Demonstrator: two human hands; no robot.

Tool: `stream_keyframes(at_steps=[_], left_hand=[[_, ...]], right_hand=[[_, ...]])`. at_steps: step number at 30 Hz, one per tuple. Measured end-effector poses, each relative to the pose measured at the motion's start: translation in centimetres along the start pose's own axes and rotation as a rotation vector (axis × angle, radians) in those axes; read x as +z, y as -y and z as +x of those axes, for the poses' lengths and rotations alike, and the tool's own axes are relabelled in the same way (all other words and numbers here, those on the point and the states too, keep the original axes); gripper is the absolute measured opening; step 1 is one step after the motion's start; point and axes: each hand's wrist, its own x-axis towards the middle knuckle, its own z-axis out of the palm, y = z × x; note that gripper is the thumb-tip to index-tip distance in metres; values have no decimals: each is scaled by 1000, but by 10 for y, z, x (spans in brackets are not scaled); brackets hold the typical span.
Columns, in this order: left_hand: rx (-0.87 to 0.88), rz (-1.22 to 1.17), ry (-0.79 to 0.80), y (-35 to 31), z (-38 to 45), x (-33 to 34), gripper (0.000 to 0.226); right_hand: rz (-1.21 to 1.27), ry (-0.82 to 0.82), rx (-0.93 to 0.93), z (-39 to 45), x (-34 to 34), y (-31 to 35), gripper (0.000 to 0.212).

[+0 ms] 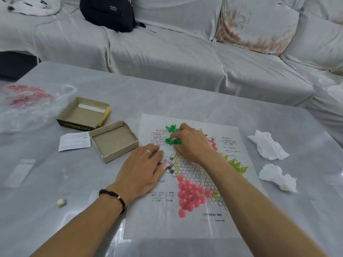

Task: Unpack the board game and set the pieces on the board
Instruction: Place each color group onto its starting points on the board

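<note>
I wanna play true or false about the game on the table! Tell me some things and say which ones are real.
1. The right hand is touching the green pieces. True.
2. The pink pieces are inside a cardboard box. False: they sit in a bunch on the paper board.
3. Both box halves on the table are open. True.
4. The left hand is holding the small white die. False: the die lies alone on the table, and the left hand rests flat on the board's edge.
5. Two crumpled tissues lie to the right of the board. True.
6. The black bag is on the table. False: it is on the sofa.
</note>
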Motion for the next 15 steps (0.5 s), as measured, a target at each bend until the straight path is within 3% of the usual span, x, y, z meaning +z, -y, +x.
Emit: stream_keyframes(at_steps=[6, 15], left_hand=[[-8, -32, -15, 1, -1, 2, 42], [6, -39, -35, 2, -1, 5, 45]], right_hand=[[-112, 6, -53, 11, 2, -1, 25], [437, -256, 185, -13, -15, -26, 17]])
